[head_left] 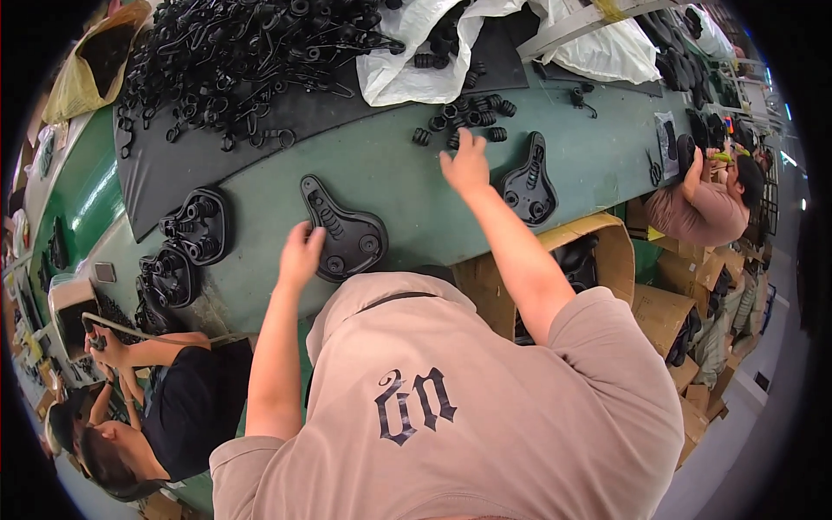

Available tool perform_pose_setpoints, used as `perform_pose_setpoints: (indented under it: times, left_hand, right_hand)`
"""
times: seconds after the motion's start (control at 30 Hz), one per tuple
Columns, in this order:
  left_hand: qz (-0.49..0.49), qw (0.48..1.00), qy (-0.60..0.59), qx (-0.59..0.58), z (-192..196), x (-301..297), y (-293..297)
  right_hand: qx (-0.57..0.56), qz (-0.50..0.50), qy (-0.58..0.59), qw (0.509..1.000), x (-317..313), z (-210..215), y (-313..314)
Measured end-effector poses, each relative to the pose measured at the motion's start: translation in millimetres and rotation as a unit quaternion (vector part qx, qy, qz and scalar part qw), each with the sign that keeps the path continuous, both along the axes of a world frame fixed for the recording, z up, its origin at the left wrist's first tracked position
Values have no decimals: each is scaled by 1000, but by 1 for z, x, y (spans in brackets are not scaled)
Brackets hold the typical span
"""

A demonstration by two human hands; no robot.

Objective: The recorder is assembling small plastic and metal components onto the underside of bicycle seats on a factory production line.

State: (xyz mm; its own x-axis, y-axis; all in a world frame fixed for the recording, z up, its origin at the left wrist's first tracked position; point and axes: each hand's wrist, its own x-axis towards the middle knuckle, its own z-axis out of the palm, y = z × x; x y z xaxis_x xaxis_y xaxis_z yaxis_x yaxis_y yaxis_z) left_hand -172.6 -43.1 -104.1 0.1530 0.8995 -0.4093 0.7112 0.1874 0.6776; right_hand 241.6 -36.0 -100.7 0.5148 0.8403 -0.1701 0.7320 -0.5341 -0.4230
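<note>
A black bicycle saddle lies underside up on the green bench, its narrow nose pointing away from me. My left hand grips its left edge, the fingertips partly hidden. Farther off and to the right, my right hand reaches into a small pile of black coil springs. Its thumb and fingers are apart at the near edge of the pile; no spring shows clearly in its grasp. Just right of that hand lies a second bicycle saddle, also underside up.
A large heap of black clamp-like parts covers a dark mat. White plastic sacks lie at the back. Saddles with springs stand at left. A cardboard box is below the bench at right. People work on both sides.
</note>
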Motion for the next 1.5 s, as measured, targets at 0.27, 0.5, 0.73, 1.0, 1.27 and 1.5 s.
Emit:
perform_pose_setpoints:
  times: [0.27,0.5,0.73,1.0,1.27,1.5]
  left_hand:
    - [-29,998,51,37,-3,33,18]
    - [-50,976,57,205,26,47,27]
    - [-96,973,-179,108,80,90,21]
    - [-87,966,-243,22,58,80,20]
    - [-309,922,163,167,78,9,-5]
    - [-289,897,223,251,40,32,-25]
  right_hand:
    - [30,-62,54,996,27,-37,39]
    - [118,-67,38,990,53,-52,28]
    - [28,-79,605,792,16,12,-14]
    - [-12,206,612,764,-112,54,-38]
    - [106,492,225,834,-149,52,-54]
    - [128,572,44,809,-154,41,-45]
